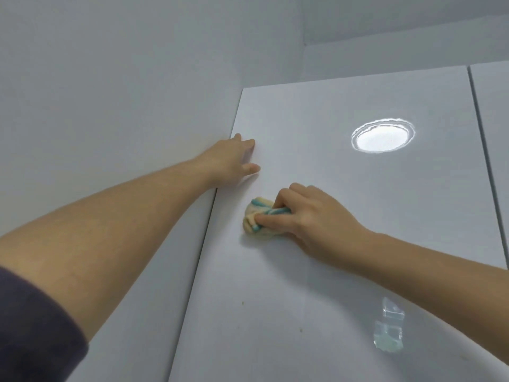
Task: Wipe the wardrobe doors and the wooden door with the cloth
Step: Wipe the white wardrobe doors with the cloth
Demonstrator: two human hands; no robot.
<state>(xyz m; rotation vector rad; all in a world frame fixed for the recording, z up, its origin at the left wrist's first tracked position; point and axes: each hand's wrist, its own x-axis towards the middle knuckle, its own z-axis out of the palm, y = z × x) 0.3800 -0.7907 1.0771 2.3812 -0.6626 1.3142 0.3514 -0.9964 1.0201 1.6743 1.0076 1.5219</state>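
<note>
A glossy white wardrobe door (344,188) fills the middle and right of the head view, seen from below. My right hand (308,219) is shut on a bunched yellow cloth with blue-green stripes (257,217) and presses it flat against the door's left half. My left hand (231,161) rests at the door's left edge, higher up, fingers spread, with fingertips on the panel and nothing held. A few small dark specks (243,302) sit on the door below the cloth.
A plain white wall (124,92) meets the wardrobe on the left. A second white door (495,128) starts past a thin vertical gap at the right. A round ceiling lamp's reflection (382,136) and a window's reflection (388,329) shine on the door.
</note>
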